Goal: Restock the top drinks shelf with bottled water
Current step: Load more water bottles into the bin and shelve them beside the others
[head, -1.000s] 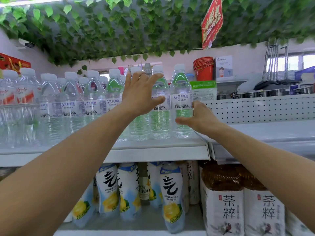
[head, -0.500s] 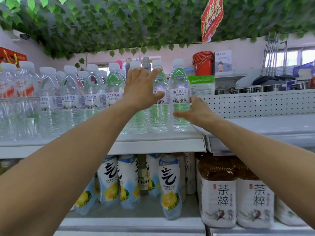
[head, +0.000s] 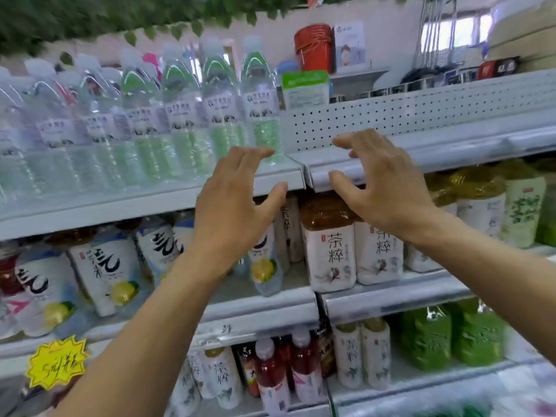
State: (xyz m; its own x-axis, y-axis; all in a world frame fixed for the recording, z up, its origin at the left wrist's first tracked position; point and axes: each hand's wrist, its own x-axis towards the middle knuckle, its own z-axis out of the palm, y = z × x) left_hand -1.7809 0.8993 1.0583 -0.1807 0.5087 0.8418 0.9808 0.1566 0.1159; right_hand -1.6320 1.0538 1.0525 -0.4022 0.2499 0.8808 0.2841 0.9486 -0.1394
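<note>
Between placements: left hand (head: 234,203) and right hand (head: 382,188), spread and empty, before water bottles (head: 258,109) on the top shelf (head: 150,203); next, probably fetch another

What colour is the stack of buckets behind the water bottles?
The stack of buckets is red; the head view, the only one, shows it.

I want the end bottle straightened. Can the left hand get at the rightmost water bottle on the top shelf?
Probably yes: the left hand is empty, fingers spread, right in front of the rightmost water bottle, with nothing between them.
</note>
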